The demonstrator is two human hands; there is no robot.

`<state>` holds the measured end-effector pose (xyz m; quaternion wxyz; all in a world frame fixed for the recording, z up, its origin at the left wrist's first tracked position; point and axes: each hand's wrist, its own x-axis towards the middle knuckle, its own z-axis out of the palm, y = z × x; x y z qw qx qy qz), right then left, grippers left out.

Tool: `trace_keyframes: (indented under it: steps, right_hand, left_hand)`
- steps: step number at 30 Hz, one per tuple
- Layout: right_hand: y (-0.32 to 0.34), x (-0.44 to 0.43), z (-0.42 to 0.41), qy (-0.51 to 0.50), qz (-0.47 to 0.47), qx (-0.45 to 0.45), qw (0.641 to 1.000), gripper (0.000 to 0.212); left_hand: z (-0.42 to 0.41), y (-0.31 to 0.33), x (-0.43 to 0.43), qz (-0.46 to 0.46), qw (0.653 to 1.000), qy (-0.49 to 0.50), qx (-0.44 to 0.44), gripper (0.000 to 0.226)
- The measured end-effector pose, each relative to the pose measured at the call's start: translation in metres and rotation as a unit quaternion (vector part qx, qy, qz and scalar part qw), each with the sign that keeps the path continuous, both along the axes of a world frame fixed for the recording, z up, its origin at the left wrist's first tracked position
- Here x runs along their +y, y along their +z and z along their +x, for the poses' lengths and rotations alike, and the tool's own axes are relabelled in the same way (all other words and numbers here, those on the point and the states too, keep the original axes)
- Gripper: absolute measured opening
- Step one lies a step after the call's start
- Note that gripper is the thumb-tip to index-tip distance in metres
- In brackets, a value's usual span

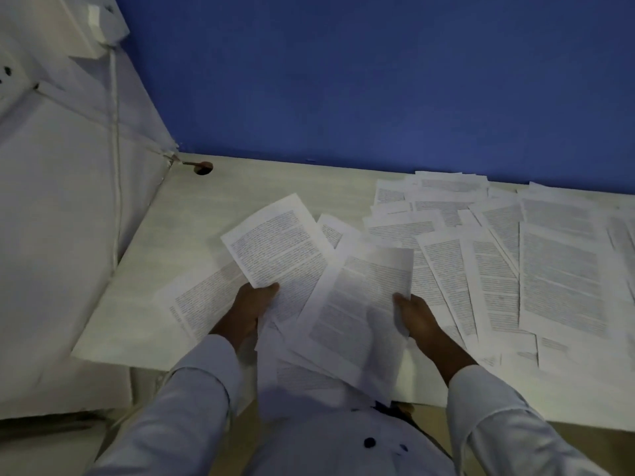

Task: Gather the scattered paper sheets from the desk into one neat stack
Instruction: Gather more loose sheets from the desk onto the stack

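Printed paper sheets lie spread over the pale desk (144, 269). My left hand (249, 309) grips a loose bunch of sheets (278, 245), thumb on top; the top one fans up to the left. My right hand (414, 316) holds the right edge of another printed sheet (360, 304) that lies over the bunch near the desk's front. A single sheet (202, 297) rests on the desk just left of my left hand. Several overlapping sheets (515, 255) cover the right half of the desk.
A blue wall (378, 80) runs behind the desk. A white panel (62, 201) with a cable and a socket box (99, 25) stands on the left. A round cable hole (203, 167) is at the desk's back left corner.
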<state>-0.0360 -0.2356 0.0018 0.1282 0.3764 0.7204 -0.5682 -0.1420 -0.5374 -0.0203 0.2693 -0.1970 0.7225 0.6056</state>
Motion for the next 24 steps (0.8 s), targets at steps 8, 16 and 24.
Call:
trace_keyframes:
  steps: [8, 16, 24]
  right_hand:
    - [0.015, 0.025, -0.009, -0.038, 0.144, 0.087, 0.985, 0.031]
    - [0.003, 0.002, -0.034, 0.066, 0.264, 0.079, 0.959, 0.028]
    - [0.001, -0.017, -0.069, 0.162, 0.107, 0.021, 0.981, 0.057]
  left_hand:
    - [-0.002, 0.008, -0.007, 0.065, 0.991, -0.104, 0.044, 0.054]
    - [0.017, -0.005, 0.009, -0.057, 0.990, -0.129, -0.009, 0.043]
    - [0.016, -0.004, 0.014, 0.026, 0.993, -0.118, -0.012, 0.053]
